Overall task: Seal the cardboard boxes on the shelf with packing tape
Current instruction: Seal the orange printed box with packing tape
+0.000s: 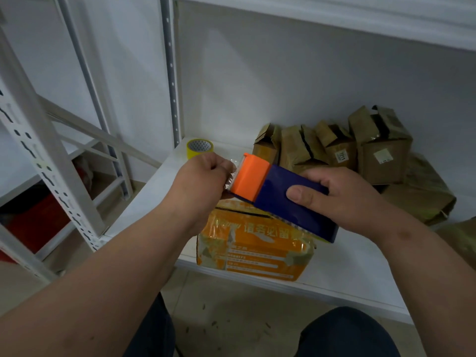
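Held above the orange box point(253, 243) at the shelf point(360, 266) edge: a blue dispenser point(291, 199), long axis running diagonally, orange head pointing up-left. Right hand point(342, 199) wrapped around the blue body, thumb flat on top; left hand point(203, 179) curled, pinching clear tape point(230, 180) at the head. Behind: brown boxes point(334, 148) (flaps up) and a yellow roll point(199, 148).

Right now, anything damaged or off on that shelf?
Yes. The orange box at the shelf's front edge is wrapped in wrinkled, torn-looking tape, and its top slit gapes. The brown boxes at the back stand with flaps open and creased. A crumpled brown bag slumps beside them.
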{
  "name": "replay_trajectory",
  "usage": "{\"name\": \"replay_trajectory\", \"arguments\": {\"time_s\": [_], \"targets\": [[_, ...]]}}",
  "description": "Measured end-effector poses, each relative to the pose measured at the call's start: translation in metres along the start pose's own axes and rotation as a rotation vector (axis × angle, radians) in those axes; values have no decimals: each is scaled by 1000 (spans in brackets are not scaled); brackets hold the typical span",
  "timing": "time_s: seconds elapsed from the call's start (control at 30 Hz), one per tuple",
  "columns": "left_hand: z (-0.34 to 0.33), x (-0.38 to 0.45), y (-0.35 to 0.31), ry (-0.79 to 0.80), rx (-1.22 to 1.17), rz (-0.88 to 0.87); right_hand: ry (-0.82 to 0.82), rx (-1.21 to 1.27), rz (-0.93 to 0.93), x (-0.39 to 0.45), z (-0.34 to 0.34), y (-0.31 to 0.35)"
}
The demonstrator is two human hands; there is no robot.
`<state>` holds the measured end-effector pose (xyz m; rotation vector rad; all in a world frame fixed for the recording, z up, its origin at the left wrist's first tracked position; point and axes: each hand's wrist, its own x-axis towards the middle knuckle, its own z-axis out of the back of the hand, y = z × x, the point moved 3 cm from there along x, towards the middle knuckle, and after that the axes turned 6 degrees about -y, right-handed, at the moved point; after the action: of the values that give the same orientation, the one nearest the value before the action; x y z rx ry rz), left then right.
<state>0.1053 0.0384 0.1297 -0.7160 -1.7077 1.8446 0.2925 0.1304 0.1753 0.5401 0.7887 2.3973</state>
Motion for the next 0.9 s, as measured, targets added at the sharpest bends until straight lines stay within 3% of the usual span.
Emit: {"name": "replay_trajectory", "arguments": {"time_s": [0.2,0.33,0.57,0.9], "targets": [[38,23,-8,-162,-220,44,24,-11,-6,-1,24,-9],[83,42,4,-301,-250,90,59,-16,-170,-12,48,-32],[72,36,50,-276,-163,258,153,-125,-403,-13,69,-51],[60,41,83,-185,-159,409,282,-325,-518,4,61,-57]]}}
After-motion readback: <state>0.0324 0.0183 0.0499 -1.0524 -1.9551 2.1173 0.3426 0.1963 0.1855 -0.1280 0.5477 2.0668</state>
